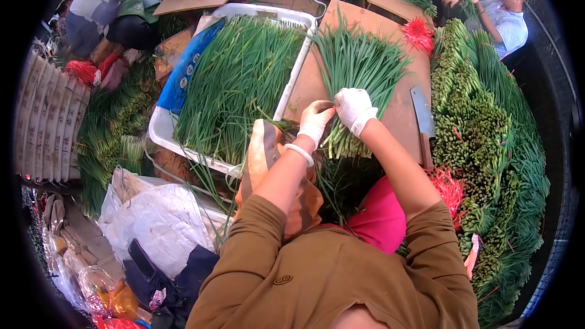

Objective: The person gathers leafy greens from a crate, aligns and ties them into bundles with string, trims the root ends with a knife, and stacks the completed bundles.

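A bunch of garlic chives [365, 64] lies on a brown board, its leaves fanned away from me and its pale stalk ends toward me. My right hand [355, 109], in a white glove, is closed over the stalks. Close against it is my left hand [315, 123], gloved with bare fingertips showing, its fingers pinched at the left side of the bunch. Whatever the left fingertips hold is too small to make out. A cleaver [422, 113] rests on the board to the right.
Loose chives [244, 79] fill a white crate [157, 127] on my left. Stacked bundles [469, 128] line the right side. Red ties lie at the board's far corner [418, 35] and beside the cleaver's handle. Two people sit working at the far left and far right.
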`<action>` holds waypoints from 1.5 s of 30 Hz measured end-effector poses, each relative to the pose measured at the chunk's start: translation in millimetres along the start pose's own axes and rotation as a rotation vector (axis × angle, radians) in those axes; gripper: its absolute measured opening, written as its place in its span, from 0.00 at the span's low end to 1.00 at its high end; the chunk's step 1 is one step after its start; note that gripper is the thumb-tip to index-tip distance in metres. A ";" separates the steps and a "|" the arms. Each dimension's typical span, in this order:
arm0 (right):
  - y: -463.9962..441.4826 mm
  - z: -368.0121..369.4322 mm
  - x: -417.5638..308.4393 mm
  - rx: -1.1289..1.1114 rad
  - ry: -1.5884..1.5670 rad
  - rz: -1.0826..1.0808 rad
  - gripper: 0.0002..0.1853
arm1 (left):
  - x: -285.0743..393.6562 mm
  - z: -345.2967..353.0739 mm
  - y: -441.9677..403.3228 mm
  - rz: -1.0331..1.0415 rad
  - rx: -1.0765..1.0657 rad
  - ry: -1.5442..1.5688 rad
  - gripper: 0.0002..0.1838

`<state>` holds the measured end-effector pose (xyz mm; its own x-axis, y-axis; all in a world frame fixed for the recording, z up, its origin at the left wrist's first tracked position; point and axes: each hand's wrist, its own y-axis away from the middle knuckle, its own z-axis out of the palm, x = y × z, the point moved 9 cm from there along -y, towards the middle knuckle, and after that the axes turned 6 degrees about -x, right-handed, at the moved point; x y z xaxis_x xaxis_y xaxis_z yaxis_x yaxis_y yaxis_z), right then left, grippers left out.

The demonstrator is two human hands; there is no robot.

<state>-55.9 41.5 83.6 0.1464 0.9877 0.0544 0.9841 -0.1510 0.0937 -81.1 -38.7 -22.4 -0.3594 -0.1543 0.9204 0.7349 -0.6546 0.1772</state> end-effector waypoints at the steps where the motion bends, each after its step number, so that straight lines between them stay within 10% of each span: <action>1: 0.1 0.5 0.2 0.010 -0.008 -0.003 0.06 | 0.3 -0.3 -1.3 -0.009 -0.006 -0.021 0.12; 8: 3.9 -1.0 5.2 0.015 -0.116 -0.011 0.05 | 38.4 0.8 -9.6 0.032 -0.078 -0.786 0.15; 12: 15.6 -32.9 11.5 0.096 -0.292 -0.159 0.07 | 44.1 4.1 -13.7 -0.059 -0.162 -0.620 0.16; 15: 54.8 -76.4 81.4 0.558 -0.641 -0.037 0.09 | 22.2 -0.5 -17.7 -0.159 -0.132 -0.315 0.15; 19: 94.6 13.3 191.8 0.112 -0.876 0.451 0.18 | 9.8 0.6 -21.5 -0.180 -0.110 -0.201 0.14; 23: 118.8 99.7 147.6 -0.234 -1.637 0.687 0.37 | 3.8 22.7 -31.1 -0.122 -0.178 -0.087 0.13; 25: 103.5 114.2 126.2 -0.055 -1.386 0.563 0.35 | 17.3 49.6 -26.0 -0.112 -0.218 -0.052 0.12; 29: 104.9 147.8 88.3 0.504 -2.009 0.406 0.26 | 106.4 112.9 -19.7 0.307 -0.398 -0.852 0.13; 31: 128.4 132.9 53.8 -0.062 -1.954 0.607 0.23 | 142.8 143.5 7.7 0.473 -0.538 -1.087 0.12; 33: 131.6 97.0 49.5 -0.274 -1.311 0.319 0.18 | 140.3 135.5 2.1 0.553 -0.568 -1.349 0.09; 36: 134.6 3.7 65.4 0.211 -0.732 0.144 0.10 | 150.2 113.2 -8.6 0.503 -0.445 -1.618 0.06; 39: 117.1 -63.7 43.3 0.441 -0.333 -0.088 0.28 | 152.7 113.2 -13.5 0.462 -0.493 -1.784 0.08; 41: 89.9 -50.7 35.6 0.188 -0.221 -0.042 0.46 | 149.9 107.7 -23.2 0.273 -0.484 -1.775 0.12; 45: 56.8 -18.0 29.5 0.028 -0.137 -0.058 0.51 | 137.8 94.1 -38.7 0.102 -0.469 -1.608 0.17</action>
<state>2.5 61.3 108.4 0.0997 0.9913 -0.0864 0.9934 -0.0943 0.0649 -104.9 35.0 130.3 0.8068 0.4605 0.3701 0.3865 -0.8852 0.2591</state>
